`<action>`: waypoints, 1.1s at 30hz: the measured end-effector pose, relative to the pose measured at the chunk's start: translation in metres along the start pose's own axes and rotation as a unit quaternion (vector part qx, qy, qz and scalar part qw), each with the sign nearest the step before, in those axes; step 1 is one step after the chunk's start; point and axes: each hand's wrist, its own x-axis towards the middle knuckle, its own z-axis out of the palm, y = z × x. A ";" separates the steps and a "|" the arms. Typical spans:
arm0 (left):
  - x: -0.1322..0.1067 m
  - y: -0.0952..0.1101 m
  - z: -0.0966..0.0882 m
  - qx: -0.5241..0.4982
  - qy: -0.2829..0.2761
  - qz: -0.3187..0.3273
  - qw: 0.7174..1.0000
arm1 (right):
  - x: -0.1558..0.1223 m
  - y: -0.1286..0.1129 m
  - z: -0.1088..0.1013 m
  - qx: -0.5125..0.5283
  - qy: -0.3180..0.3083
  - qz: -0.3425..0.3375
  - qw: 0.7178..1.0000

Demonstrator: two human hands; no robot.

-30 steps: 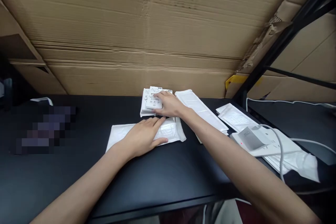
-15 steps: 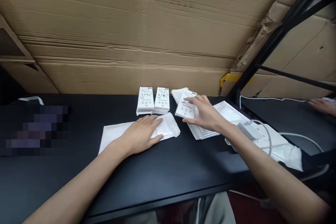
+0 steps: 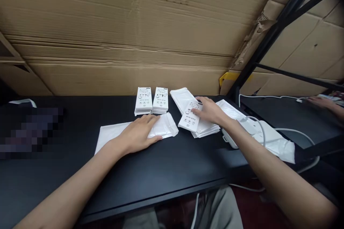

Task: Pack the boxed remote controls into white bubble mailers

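Note:
My left hand [image 3: 139, 132] lies flat with fingers spread on a white padded mailer [image 3: 168, 125], which rests on the black desk. In my right hand [image 3: 211, 111] is a slim white box [image 3: 190, 116] printed with a cartoon cat and "Hello Kitty", gripped near its upper right side. The box sits tilted over a pile of white mailers [image 3: 205, 128], and my palm hides part of that pile. Two short stacks of matching boxes, the left stack [image 3: 143, 100] and the right stack [image 3: 160, 99], stand behind the left mailer.
A white power strip [image 3: 255, 128] with grey cables lies at the right, beside more white packaging [image 3: 286, 150]. Cardboard [image 3: 129, 53] walls the back. A black metal frame [image 3: 258, 50] rises on the right, with another person's hand [image 3: 321, 102] beyond it. Dark blurred items lie far left.
My right hand has brought the box slightly nearer to me and turned it, uncovering more of the mailers behind. My left hand stays on its mailer. The whole view has shifted a little.

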 end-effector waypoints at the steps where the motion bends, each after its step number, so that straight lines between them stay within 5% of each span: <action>1: 0.000 0.000 -0.001 -0.002 -0.001 -0.002 1.000 | 0.003 0.003 0.001 0.002 -0.023 0.006 1.000; 9: -0.002 -0.006 -0.001 -0.003 0.000 -0.003 1.000 | -0.001 0.005 -0.005 -0.003 0.011 0.020 1.000; 18: -0.007 0.006 -0.004 0.009 0.030 0.002 1.000 | -0.032 -0.041 -0.018 -0.112 0.134 0.093 0.980; 24: -0.006 0.013 0.004 0.012 0.071 -0.023 0.997 | -0.052 -0.064 -0.012 -0.129 0.122 0.123 0.976; 33: -0.006 0.015 0.004 0.003 0.057 -0.013 0.998 | -0.064 -0.064 -0.018 -0.150 0.074 0.116 0.979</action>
